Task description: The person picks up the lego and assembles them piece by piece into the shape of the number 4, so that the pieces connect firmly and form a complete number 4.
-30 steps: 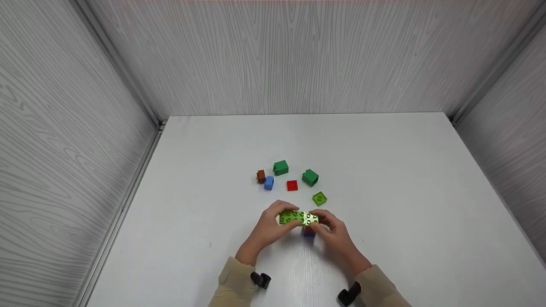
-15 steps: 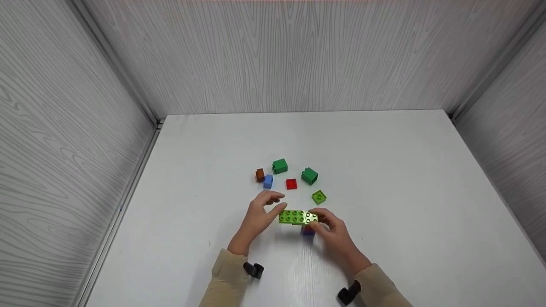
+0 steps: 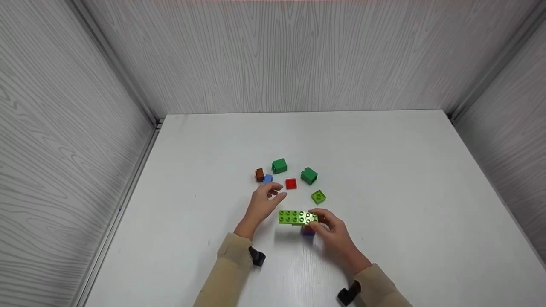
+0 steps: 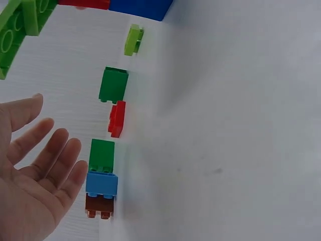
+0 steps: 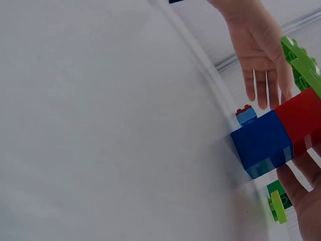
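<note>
A stack of toy building bricks stands on the table, with a dark blue brick [image 5: 261, 140] at the bottom and a red brick [image 5: 303, 118] above it. Across the top lies a long lime-green studded layer [image 3: 292, 217], jutting out leftward. My right hand [image 3: 335, 230] pinches its right end between thumb and fingers. Just beyond the overhanging end, my left hand [image 3: 261, 204] holds nothing, its fingers relaxed and apart. Its fingertips overlap a small light blue brick [image 3: 268, 178] in the head view; the left wrist view shows that brick [image 4: 102, 184] beside the fingers.
Loose pieces lie beyond the hands: a brown brick [image 3: 259, 175], a green brick [image 3: 279, 166], another green brick [image 3: 309, 175], a flat red piece [image 3: 291, 183] and a lime-green plate [image 3: 318, 196]. Grey wood-grain panels [image 3: 273, 55] border the white table [image 3: 384, 170] at back and sides.
My left hand has let go of the lime-green layer and moved away from it, toward the loose bricks at the back left. The right hand keeps its hold on the stack.
</note>
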Demonstrator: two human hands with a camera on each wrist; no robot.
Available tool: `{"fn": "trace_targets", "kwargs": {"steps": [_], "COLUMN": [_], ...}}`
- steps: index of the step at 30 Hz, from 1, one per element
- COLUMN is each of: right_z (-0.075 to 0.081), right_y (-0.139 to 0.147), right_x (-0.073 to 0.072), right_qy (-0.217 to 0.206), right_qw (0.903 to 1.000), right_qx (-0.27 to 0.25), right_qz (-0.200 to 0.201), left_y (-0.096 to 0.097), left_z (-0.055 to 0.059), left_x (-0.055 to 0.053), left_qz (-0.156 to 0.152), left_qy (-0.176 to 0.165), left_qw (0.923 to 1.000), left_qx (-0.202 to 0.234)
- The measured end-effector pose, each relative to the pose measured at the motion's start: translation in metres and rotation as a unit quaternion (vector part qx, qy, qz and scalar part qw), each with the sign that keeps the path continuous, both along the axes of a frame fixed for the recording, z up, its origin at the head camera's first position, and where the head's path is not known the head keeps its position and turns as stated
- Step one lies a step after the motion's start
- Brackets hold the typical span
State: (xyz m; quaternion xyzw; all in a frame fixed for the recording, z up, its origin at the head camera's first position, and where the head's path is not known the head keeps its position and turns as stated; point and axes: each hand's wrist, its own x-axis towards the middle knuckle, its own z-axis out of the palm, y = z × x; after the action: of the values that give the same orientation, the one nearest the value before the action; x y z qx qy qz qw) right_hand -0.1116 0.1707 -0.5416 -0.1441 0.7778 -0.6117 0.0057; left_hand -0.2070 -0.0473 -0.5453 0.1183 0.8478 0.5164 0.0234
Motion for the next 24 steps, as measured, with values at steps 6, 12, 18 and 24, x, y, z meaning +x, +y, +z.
{"fn": "trace_targets", "kwargs": {"steps": [6,12,18,24], "right_z": [-0.01,-0.031,-0.02,-0.002], "right_y": [0.001,0.005,0.003,0.0], "right_x": [-0.004,-0.01,-0.006,0.0], "right_qy": [0.024,0.026,0.028,0.008], "right_qw": [0.9996,0.9996,0.9994,0.9999], "right_qx": [-0.011,-0.011,-0.017,-0.013], "right_qz": [0.001,0.001,0.01,0.003], "left_y": [0.016,0.027,0.033,0.04], "left_z": [-0.006,-0.014,-0.019,-0.018], "left_x": [-0.015,-0.028,-0.035,-0.042], "left_qz": [-0.003,0.01,0.019,0.02], "left_qy": [0.011,0.002,-0.001,-0.006], "left_qw": [0.9994,0.9972,0.9917,0.9834], "left_qx": [-0.034,-0.074,-0.127,-0.18]}}
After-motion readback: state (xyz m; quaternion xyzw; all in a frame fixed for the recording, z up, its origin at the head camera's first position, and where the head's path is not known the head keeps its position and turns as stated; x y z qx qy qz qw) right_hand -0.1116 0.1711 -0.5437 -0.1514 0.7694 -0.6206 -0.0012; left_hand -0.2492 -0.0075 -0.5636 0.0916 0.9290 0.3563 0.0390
